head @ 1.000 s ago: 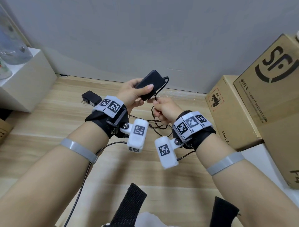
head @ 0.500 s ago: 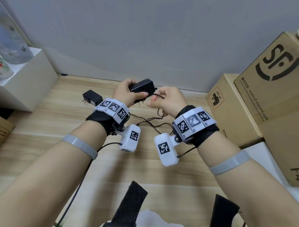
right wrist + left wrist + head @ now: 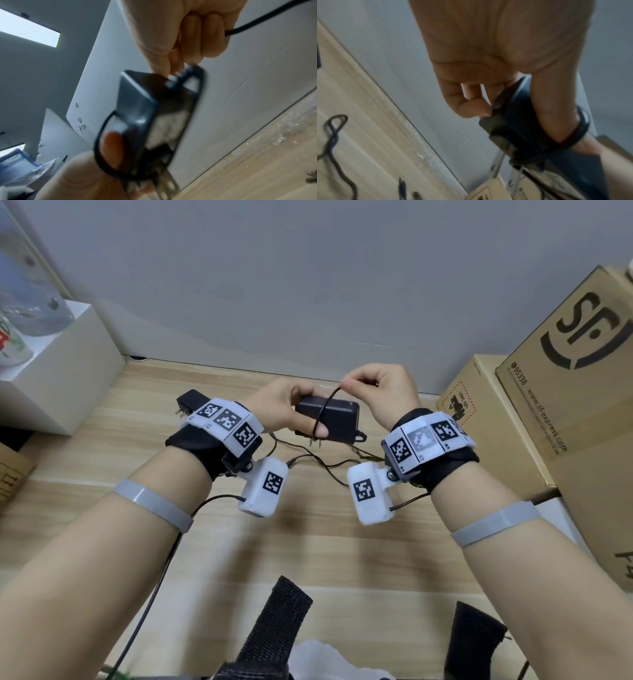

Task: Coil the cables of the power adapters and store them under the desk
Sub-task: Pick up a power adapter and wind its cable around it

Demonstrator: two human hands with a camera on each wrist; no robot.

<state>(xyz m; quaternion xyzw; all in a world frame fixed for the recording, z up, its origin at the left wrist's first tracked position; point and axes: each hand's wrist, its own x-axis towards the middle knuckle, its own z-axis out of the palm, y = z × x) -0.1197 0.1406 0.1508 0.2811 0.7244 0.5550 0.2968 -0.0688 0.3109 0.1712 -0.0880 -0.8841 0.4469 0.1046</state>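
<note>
Head view: the left hand (image 3: 284, 405) has its fingers wrapped round the black power adapter (image 3: 334, 416), holding it up in the air with its long axis running left to right and the plug prongs pointing down. The thumb presses a turn of cable (image 3: 323, 414) against the near face. The right hand (image 3: 380, 392) sits just above and right of the brick, thumb and forefinger pinching the cable right where it crosses over the top edge. The slack hangs below both hands down to the wooden floor (image 3: 325, 542). A second small adapter (image 3: 190, 402) lies on the floor just past the left wrist, untouched. Cardboard boxes (image 3: 565, 392) are stacked off to the right.

Left wrist view: a bit blurry, but the fingers curl behind the brick and a couple of cable turns already go round it and over the thumb. Loose cable is on the floor below.

Right wrist view: the fingers are closed tight on the cable, which runs off to the upper right. The adapter hangs directly beneath them, wound across its short side.

My guess is the wrapping is only partly done. The next turn depends on the right hand carrying the cable down the far side, across the long axis, since it's the hand on the free end
</note>
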